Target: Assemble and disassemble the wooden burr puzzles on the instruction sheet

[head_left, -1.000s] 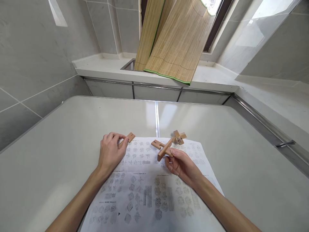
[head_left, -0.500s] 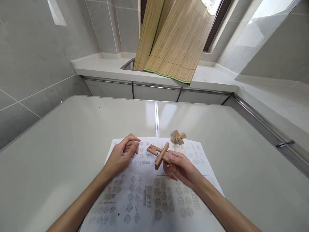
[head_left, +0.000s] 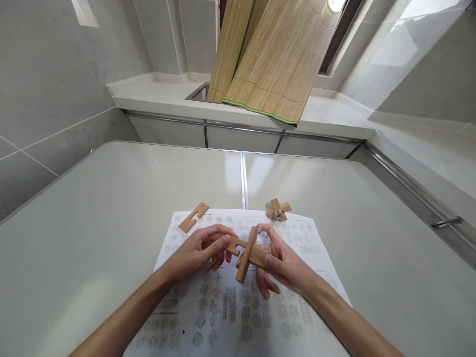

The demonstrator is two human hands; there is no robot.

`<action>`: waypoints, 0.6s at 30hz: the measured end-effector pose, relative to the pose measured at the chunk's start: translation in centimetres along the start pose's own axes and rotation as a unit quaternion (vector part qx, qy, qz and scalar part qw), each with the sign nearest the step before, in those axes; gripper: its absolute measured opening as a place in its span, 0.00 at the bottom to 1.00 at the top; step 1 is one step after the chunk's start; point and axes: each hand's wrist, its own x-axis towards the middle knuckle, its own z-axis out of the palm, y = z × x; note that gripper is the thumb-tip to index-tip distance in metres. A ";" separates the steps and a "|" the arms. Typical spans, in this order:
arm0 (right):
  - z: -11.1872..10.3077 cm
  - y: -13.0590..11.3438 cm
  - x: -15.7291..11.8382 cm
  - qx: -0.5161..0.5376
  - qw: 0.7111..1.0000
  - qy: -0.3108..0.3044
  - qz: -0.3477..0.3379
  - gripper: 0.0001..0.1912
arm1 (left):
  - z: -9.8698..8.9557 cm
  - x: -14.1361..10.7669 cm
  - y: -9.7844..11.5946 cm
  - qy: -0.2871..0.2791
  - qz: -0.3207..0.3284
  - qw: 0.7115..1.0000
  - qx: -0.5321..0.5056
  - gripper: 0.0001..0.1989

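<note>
Two flat wooden puzzle pieces (head_left: 257, 257), joined crosswise, are held above the printed sheet (head_left: 208, 317). My left hand (head_left: 210, 246) pinches the notched end of one piece between thumb and fingers. On the other side, my right hand (head_left: 286, 263) grips that same piece's right end, with a fingertip at the top of the crossing piece. A loose notched wooden piece (head_left: 193, 217) lies at the sheet's upper left edge, past my left hand. Beyond my right hand, an assembled wooden puzzle (head_left: 278, 210) with a marked face sits at the sheet's upper right.
The sheet of printed puzzle diagrams lies on a pale table (head_left: 111, 198) with a metal seam (head_left: 244, 181) down its middle. Behind it runs a white counter (head_left: 156, 99) with a sink (head_left: 199, 92). A bamboo mat (head_left: 275, 64) leans there by the window.
My left hand has moved right, from beside the loose notched piece to the joined pieces, and now grips their left end. The loose piece is now uncovered. My right hand's index finger has lifted.
</note>
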 end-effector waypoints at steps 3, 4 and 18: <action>0.0 -0.3 -0.1 -0.015 1.000 -0.003 0.019 0.42 | 0.0 -0.1 0.1 -0.009 0.004 1.000 -0.003 0.20; 0.0 -0.3 -0.1 -0.021 1.000 -0.003 0.020 0.41 | 0.0 -0.1 0.2 -0.010 0.005 1.000 -0.002 0.20; -0.4 0.6 -0.3 -0.006 0.994 0.111 -0.011 0.27 | 0.4 0.2 0.0 0.028 -0.004 1.000 0.002 0.21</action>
